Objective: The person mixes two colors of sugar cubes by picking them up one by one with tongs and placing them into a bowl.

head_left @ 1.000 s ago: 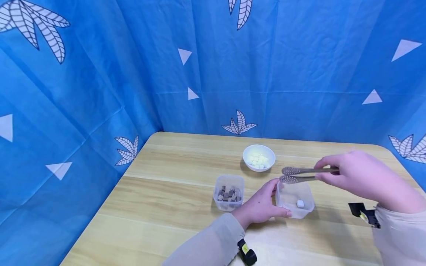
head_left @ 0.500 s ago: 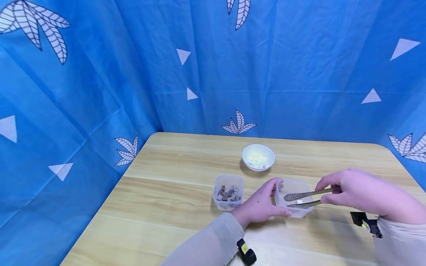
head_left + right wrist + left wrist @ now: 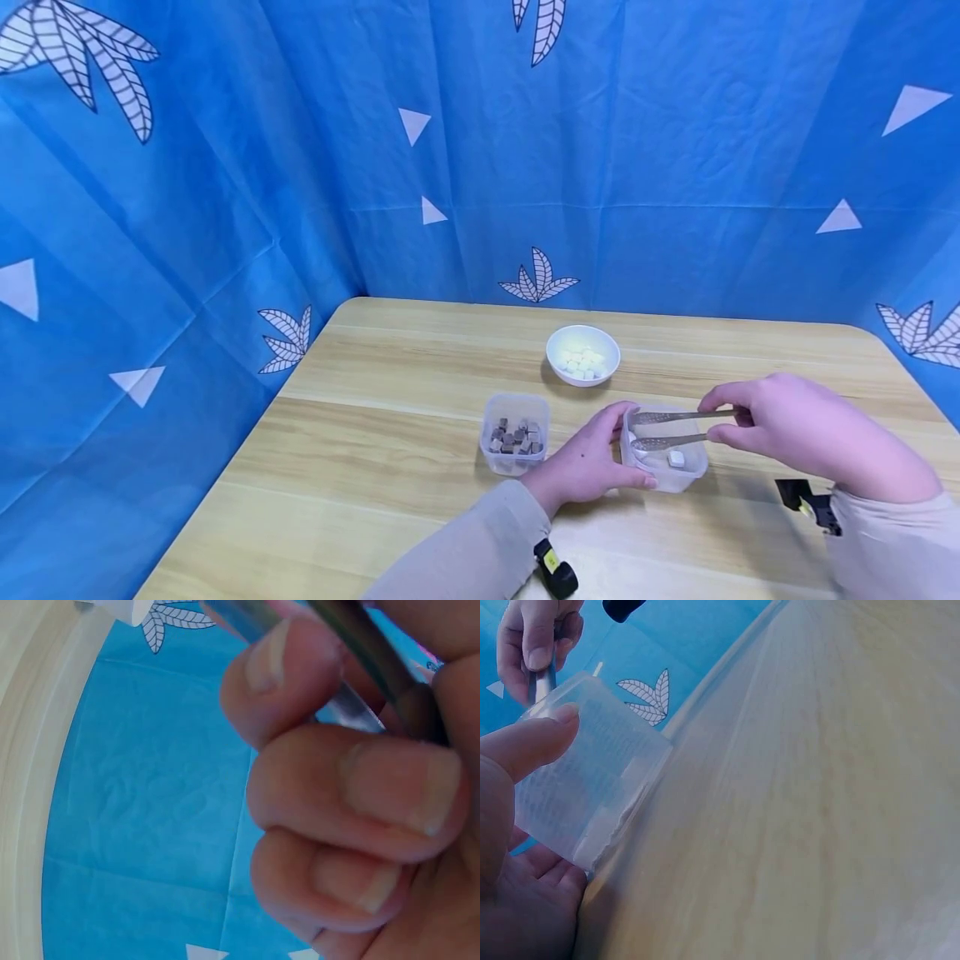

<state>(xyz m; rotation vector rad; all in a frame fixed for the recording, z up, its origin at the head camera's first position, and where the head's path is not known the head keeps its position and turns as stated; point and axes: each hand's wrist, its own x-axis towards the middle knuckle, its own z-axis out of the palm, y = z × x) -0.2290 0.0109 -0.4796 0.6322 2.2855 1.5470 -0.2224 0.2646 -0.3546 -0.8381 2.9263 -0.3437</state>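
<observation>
My left hand (image 3: 585,471) holds a clear plastic container (image 3: 678,482) from its left side, thumb on the near wall and fingers round the far side. In the left wrist view, my thumb lies on the wall of the container (image 3: 592,765). A white cube (image 3: 676,459) rests on its floor toward the right. My right hand (image 3: 787,425) grips metal tongs (image 3: 675,415) by the handle end. Their two dotted tips are spread apart over the left part of the container, with something white beside the nearer tip. Close up, the right wrist view shows curled fingers round the tongs (image 3: 375,660).
A second clear container (image 3: 515,406) with several brown cubes (image 3: 517,437) stands left of my left hand. Behind it, to the right, is a white bowl (image 3: 582,379) with several white pieces (image 3: 583,362). A blue patterned curtain (image 3: 480,150) borders the wooden table (image 3: 375,467).
The tongs came down from above the container into it near the cube, then shifted left and away from me, their tips now wider apart. The left hand stays put.
</observation>
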